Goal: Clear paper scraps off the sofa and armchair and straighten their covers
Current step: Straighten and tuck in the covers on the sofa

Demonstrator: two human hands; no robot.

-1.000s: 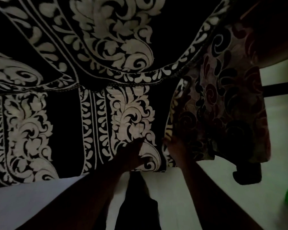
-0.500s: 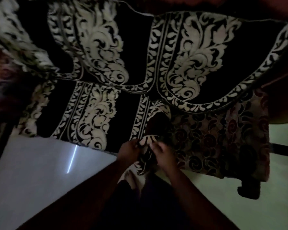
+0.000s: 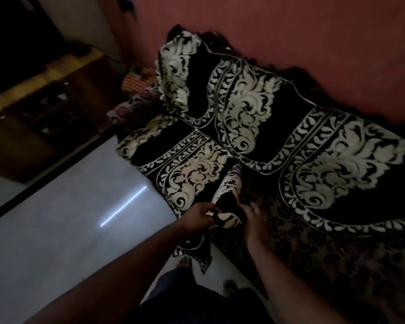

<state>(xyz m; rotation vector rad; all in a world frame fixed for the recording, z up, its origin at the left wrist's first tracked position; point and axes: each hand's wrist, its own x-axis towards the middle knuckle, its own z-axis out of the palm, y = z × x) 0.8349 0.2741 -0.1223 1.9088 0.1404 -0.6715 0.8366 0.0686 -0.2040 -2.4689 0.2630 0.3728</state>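
Observation:
A black cover with cream leaf scrolls (image 3: 250, 127) drapes the back and seat of the sofa (image 3: 313, 249). Its front edge is lifted into a fold near the seat's front, baring dark floral upholstery to the right. My left hand (image 3: 198, 217) is closed on the cover's hem. My right hand (image 3: 255, 220) grips the same fold just to the right. No paper scraps show in this dim view.
A pale tiled floor (image 3: 68, 230) with a bright light streak lies to the left. A wooden cabinet (image 3: 33, 108) stands at the far left. A red wall (image 3: 290, 26) is behind the sofa. My feet and dark trousers are below my hands.
Both hands went from resting on the cover's front edge to gripping and lifting it into a fold. The view has swung left and back, bringing the floor, cabinet and wall into sight.

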